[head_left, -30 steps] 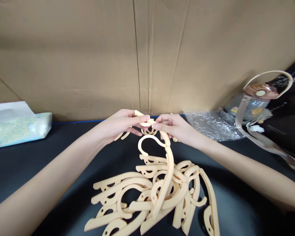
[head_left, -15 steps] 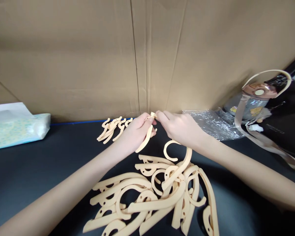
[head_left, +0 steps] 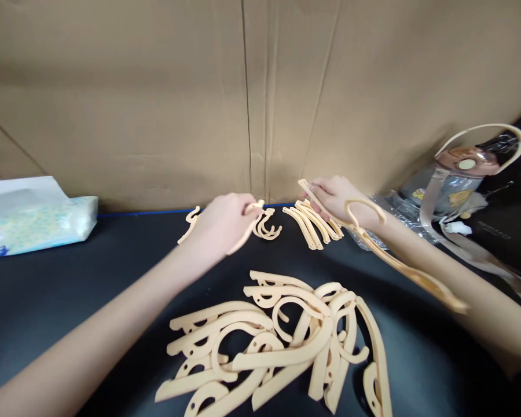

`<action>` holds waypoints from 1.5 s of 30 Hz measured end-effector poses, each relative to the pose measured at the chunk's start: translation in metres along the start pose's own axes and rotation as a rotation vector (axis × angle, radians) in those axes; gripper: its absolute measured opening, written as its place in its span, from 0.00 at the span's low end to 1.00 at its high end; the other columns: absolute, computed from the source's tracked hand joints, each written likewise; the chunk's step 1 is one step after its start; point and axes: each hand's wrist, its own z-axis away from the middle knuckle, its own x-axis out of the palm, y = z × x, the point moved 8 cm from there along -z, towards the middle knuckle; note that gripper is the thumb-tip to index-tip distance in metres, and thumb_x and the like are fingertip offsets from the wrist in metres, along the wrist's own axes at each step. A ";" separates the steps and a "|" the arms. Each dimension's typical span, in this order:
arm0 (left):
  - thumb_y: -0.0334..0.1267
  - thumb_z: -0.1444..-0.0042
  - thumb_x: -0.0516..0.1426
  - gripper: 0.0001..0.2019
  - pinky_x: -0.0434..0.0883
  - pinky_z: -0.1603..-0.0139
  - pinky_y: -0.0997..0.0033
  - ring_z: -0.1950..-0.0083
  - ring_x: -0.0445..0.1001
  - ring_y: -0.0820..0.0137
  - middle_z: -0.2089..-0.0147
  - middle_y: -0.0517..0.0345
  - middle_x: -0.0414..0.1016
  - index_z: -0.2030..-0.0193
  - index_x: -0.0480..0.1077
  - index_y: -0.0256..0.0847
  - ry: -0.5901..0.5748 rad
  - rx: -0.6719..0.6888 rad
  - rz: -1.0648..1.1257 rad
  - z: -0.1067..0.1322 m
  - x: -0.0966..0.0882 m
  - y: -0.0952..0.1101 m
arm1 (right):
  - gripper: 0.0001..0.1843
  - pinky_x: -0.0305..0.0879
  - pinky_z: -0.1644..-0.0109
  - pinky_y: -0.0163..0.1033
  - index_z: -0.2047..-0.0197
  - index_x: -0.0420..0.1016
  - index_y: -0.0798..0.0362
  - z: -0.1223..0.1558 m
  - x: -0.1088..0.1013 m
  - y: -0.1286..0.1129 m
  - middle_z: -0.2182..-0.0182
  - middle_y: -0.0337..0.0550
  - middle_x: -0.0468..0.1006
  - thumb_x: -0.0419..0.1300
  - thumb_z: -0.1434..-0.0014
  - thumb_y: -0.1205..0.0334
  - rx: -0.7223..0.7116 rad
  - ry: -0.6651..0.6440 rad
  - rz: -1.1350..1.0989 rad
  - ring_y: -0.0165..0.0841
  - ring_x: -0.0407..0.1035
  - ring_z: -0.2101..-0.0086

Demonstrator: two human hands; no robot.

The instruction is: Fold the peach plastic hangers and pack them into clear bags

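My left hand [head_left: 226,220] is closed around a pale cream plastic hanger part [head_left: 245,234], whose curved lower end sticks out below the fingers; the palm side is hidden. Off to the right, my right hand [head_left: 336,200] grips a cream folding hanger [head_left: 395,263]. Its hook lies over the wrist, one arm slants down along my forearm, and the other end pokes out past the fingertips. Below both hands spreads a pile of folding hangers [head_left: 282,353]. Several loose hooks [head_left: 267,229] and a row of straight hanger arms [head_left: 315,226] lie behind, between and under the hands.
A cardboard wall [head_left: 178,116] closes off the back of the black table [head_left: 125,278]. A tissue pack [head_left: 43,220] lies at the left. Crinkled clear plastic [head_left: 399,211] and a strapped water bottle [head_left: 447,179] are at the right, by a black bag [head_left: 495,231].
My hands have come apart from where they met in the middle. The right hand has swung the hanger up and right, off the pile's top; the left has shifted slightly left.
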 end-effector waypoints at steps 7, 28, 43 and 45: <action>0.50 0.43 0.56 0.14 0.58 0.71 0.68 0.67 0.76 0.59 0.70 0.56 0.79 0.72 0.73 0.44 -0.021 -0.190 -0.137 -0.025 0.003 -0.076 | 0.16 0.64 0.72 0.34 0.61 0.69 0.55 -0.011 0.001 0.029 0.68 0.42 0.83 0.43 0.29 0.62 0.065 -0.085 -0.063 0.23 0.64 0.86; 0.42 0.40 0.55 0.08 0.61 0.62 0.64 0.58 0.74 0.58 0.58 0.55 0.78 0.57 0.72 0.43 0.080 0.062 -0.017 -0.010 0.010 -0.023 | 0.18 0.59 0.65 0.37 0.63 0.75 0.54 -0.012 0.026 0.017 0.75 0.43 0.79 0.45 0.29 0.62 -0.057 -0.051 0.247 0.32 0.70 0.76; 0.59 0.39 0.55 0.24 0.67 0.42 0.60 0.45 0.76 0.60 0.49 0.49 0.80 0.49 0.72 0.40 -0.595 -0.028 1.249 0.048 0.078 0.073 | 0.04 0.58 0.82 0.33 0.63 0.61 0.48 0.011 -0.043 0.006 0.78 0.33 0.75 0.48 0.35 0.63 -0.068 0.561 -0.875 0.25 0.57 0.87; 0.54 0.40 0.58 0.18 0.69 0.48 0.64 0.53 0.77 0.64 0.56 0.53 0.79 0.56 0.72 0.40 -0.481 -0.068 1.283 0.047 0.073 0.067 | 0.03 0.61 0.79 0.33 0.62 0.58 0.47 0.017 -0.050 0.005 0.75 0.33 0.76 0.47 0.35 0.63 -0.133 0.653 -0.914 0.25 0.59 0.85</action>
